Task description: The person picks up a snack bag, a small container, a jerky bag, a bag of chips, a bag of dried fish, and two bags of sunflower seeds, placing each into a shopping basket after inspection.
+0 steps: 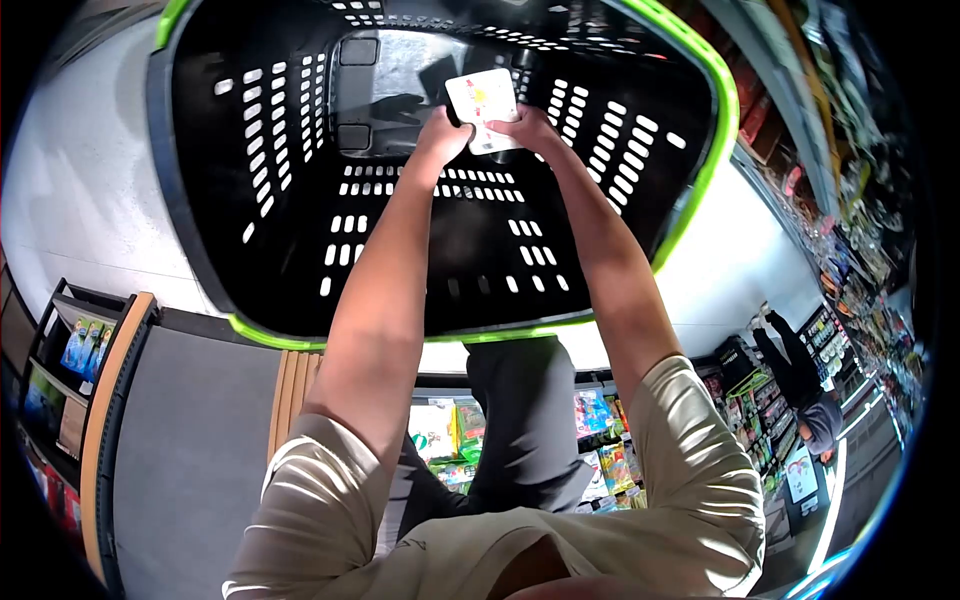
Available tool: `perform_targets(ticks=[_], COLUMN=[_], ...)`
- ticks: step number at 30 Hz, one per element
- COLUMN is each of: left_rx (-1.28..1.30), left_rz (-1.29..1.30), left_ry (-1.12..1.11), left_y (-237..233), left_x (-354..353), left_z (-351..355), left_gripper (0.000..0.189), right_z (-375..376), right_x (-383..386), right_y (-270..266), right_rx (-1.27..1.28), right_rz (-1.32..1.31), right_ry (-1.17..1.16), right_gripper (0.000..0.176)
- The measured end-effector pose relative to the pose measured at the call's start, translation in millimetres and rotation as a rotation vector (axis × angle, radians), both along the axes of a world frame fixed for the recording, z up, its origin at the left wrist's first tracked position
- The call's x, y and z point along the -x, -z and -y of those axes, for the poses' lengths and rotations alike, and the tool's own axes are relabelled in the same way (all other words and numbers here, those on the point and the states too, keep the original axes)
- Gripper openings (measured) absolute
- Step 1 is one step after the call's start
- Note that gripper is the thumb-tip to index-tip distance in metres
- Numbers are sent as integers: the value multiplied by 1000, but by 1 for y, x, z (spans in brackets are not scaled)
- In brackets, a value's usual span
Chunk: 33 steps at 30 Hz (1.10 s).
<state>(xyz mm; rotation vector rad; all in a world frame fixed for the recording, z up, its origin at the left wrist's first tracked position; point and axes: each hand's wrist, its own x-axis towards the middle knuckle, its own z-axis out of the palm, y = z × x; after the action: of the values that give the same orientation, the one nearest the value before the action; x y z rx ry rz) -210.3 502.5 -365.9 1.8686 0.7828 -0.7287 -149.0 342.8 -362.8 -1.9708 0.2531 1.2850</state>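
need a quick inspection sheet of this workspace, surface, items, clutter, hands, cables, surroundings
Surface: pale surface around the black basket; what supports the basket cannot be told
Job's things: white packet with red and yellow print, held inside the basket
Clutter: nothing seen loose in the visible part of the basket
Grippers: left hand and right hand, bare, both gripping the packet
Cables: nothing seen
Surroundings: stocked shelf at left; another person at right

Basket [480, 240]: dark inside to me, shadows across its bottom.
Floor [725, 255]: glaring white, right of the basket.
Goods [850, 190]: I see them warped, smeared, farther right.
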Motion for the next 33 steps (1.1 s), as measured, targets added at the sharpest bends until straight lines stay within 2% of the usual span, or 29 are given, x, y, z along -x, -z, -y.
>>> perform_targets(ticks=[2,4,6,10,14,18,20,22,23,25,26,28,30,32,33], left_rx=[389,561,622,759,770,783,831,706,707,702,701,742,672,673,749], left_rz=[-52,-51,-55,-75,-53,-1,16,-1,14,56,76,164,222,197,176], left_ry=[-225,-429,-483,-589,-518,-381,-385,-301,-306,-317,-304,-246,-159,-161,-156], left_y=[-27,-65,-113,-232,-332,-422,-466,-546,-569,-611,-615,-644,-678,-700,-715], left_x=[3,8,12,12,17,32,39,36,37,30,32,29,22,18,16], left_z=[-2,-4,-13,-25,-23,-20,-18,-20,-21,-17,-17,-17,-17,-21,-23], left_gripper=[43,32,30,25,23,24,29,35,36,32,32,28,26,37,54], right_z=[-1,-6,-5,-8,-7,0,6,9,12,16,18,22,27,32,34], right_x=[2,6,12,21,40,55,64,73,76,74,80,82,83,83,81], right_y=[-41,-90,-134,-244,-360,-485,-533,-581,-603,-635,-634,-673,-704,-729,-739], right_rx=[-302,-465,-557,-670,-698,-520,-554,-566,-556,-531,-540,-515,-475,-416,-402], right_rz=[-297,-389,-454,-422,-311,-271,-182,-120,-115,-85,-62,65,230,440,534], right_ry=[257,430,467,591,700,584,496,456,409,364,372,318,282,202,174], right_gripper=[33,32,33,32,32,26,25,26,26,25,25,27,30,28,28])
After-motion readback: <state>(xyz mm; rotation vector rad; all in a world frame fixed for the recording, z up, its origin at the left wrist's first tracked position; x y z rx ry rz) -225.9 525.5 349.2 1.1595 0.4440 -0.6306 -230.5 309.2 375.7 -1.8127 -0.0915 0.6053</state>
